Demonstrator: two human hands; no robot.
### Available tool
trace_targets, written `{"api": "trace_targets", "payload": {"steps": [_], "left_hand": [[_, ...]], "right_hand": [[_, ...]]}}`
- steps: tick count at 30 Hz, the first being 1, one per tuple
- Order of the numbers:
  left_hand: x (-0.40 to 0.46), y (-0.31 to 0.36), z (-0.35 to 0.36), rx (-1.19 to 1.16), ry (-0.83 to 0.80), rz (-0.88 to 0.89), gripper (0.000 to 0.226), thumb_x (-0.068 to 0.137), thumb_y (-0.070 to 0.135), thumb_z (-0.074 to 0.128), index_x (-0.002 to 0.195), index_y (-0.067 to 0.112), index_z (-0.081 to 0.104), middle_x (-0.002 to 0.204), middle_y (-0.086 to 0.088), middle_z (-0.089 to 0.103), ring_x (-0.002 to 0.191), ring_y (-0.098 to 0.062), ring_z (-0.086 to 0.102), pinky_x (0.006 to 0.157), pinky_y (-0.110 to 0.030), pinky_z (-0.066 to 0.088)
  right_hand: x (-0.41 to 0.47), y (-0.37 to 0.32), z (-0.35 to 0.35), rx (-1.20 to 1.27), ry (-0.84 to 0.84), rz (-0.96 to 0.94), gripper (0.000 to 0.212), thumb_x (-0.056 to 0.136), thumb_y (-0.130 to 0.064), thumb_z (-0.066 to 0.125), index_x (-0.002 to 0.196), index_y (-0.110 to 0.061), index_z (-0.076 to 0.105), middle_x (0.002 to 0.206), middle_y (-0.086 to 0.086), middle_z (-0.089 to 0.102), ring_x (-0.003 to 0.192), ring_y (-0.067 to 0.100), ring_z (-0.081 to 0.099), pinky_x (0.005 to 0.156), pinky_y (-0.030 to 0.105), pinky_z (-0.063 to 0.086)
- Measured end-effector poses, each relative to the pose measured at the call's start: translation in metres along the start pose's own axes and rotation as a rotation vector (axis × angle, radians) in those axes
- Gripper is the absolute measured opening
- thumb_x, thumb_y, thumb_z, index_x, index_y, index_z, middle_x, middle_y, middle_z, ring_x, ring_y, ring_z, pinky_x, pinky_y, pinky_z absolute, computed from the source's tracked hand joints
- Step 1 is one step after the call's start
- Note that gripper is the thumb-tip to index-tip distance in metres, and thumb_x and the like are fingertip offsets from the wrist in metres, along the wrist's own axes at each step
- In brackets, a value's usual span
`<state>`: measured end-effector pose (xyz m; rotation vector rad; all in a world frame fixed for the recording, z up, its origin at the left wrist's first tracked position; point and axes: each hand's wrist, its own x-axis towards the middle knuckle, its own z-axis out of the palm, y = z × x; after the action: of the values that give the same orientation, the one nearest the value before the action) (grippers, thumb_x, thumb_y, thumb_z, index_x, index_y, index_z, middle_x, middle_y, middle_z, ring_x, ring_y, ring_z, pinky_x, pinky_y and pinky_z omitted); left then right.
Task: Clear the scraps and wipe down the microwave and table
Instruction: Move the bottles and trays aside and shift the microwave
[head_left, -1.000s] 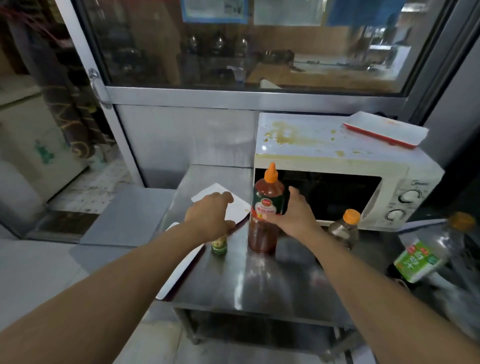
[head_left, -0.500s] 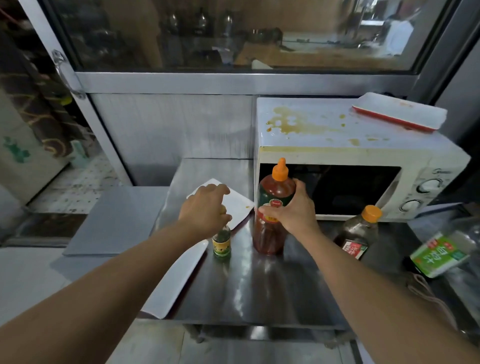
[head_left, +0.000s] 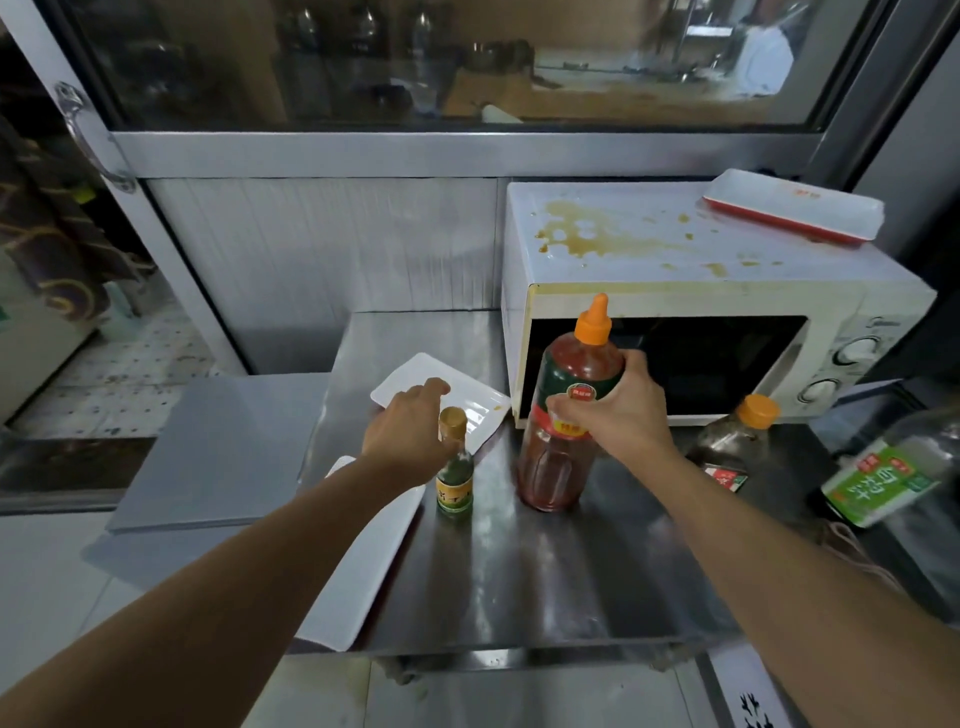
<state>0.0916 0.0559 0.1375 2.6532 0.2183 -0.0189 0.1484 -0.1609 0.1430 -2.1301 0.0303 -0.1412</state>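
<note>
The white microwave stands at the back right of the steel table, its top smeared with brown sauce stains. My right hand is shut on the upper body of a tall red sauce bottle with an orange nozzle, which stands upright in front of the microwave door. My left hand lies against the neck of a small green bottle with a gold cap, upright on the table. Whether its fingers grip the neck is hidden.
A white square plate lies behind my left hand and a long white tray overhangs the table's left edge. A red-and-white tray sits on the microwave. A dark orange-capped bottle and a green-labelled bottle are at right.
My left hand has come off the small bottle's cap, which now shows, and sits at its left side. My right hand has stayed on the red bottle. The view has moved closer.
</note>
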Motion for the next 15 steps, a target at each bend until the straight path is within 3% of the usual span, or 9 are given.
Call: {"api": "trace_targets", "payload": {"steps": [6, 11, 15], "left_hand": [[0.007, -0.007, 0.016, -0.011, 0.003, -0.010, 0.039, 0.076, 0.025, 0.070, 0.110, 0.017, 0.053, 0.104, -0.005, 0.065, 0.085, -0.022, 0.056, 0.069, -0.031, 0.046], [0.010, -0.008, 0.026, -0.037, 0.042, -0.007, 0.028, 0.077, 0.021, 0.067, 0.099, 0.009, 0.054, 0.093, -0.012, 0.064, 0.086, -0.032, 0.059, 0.067, -0.035, 0.046], [0.010, -0.010, 0.029, -0.091, 0.056, -0.010, 0.025, 0.074, 0.020, 0.073, 0.087, 0.010, 0.053, 0.085, -0.010, 0.063, 0.076, -0.028, 0.056, 0.062, -0.030, 0.042]], "right_hand": [[-0.007, -0.001, -0.005, -0.001, 0.006, -0.007, 0.069, 0.049, -0.035, 0.086, 0.103, -0.026, 0.043, 0.093, -0.009, 0.057, 0.082, 0.009, 0.058, 0.060, 0.015, 0.041], [-0.012, 0.005, -0.004, -0.002, 0.010, -0.003, 0.070, 0.050, -0.034, 0.086, 0.104, -0.027, 0.043, 0.093, -0.012, 0.055, 0.082, 0.007, 0.056, 0.061, 0.013, 0.040], [-0.013, 0.007, -0.005, 0.000, 0.014, -0.006, 0.070, 0.051, -0.033, 0.087, 0.105, -0.027, 0.043, 0.093, -0.013, 0.054, 0.083, 0.007, 0.056, 0.064, 0.015, 0.041]]}}
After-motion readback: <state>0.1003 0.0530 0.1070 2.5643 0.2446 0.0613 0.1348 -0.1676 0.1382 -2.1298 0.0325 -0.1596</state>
